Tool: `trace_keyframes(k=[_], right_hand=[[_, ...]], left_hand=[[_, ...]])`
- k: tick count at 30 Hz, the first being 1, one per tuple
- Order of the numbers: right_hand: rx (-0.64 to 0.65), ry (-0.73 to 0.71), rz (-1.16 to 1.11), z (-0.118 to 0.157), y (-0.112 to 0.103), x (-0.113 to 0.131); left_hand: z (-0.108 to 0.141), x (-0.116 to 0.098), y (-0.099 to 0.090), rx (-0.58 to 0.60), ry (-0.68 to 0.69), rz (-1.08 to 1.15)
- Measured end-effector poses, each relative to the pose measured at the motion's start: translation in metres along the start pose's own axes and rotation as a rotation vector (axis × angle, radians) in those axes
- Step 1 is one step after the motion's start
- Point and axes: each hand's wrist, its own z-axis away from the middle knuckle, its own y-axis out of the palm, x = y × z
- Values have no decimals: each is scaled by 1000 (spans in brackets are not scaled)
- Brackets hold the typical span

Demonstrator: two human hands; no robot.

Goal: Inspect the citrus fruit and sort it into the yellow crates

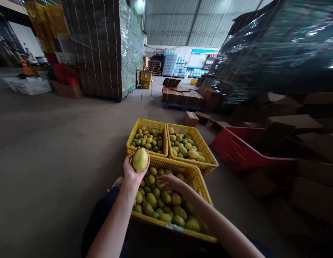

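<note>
My left hand (pixel 131 172) is raised over the left rear corner of the near yellow crate (pixel 179 228), its fingers wrapped around a large oval yellow-green fruit (pixel 140 160). Lower and to the right, my right hand (pixel 170 182) reaches over the same crate with its fingers stretched out above the fruit. Whether its fingertips touch one I cannot tell. Many green and yellow oval fruits (pixel 165 197) fill this crate. Behind it stand two more yellow crates, a left one (pixel 128 145) with small green and yellow fruits and a right one (pixel 206 149) with longer yellowish ones.
A red crate (pixel 236 148) stands to the right amid cardboard boxes (pixel 292 123). Film-wrapped pallet stacks rise at left (pixel 99 50) and right (pixel 274 53). Flat cartons (pixel 182 97) lie on a blue pallet ahead. Concrete floor (pixel 61 150) extends to the left.
</note>
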Motion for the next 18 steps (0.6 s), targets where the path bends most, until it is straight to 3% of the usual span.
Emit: trace_keyframes(k=[4, 10, 14, 18], right_hand=[[62, 69, 17, 12, 0, -32], [25, -60, 251, 26, 15, -23], [12, -157, 562, 50, 24, -12], [33, -163, 837, 83, 13, -13]], left_hand=[[-5, 8, -7, 2, 6, -44], [-21, 41, -32, -44, -17, -185], [-45, 69, -66, -154, -111, -328], [-72, 88, -111, -340, -107, -535]])
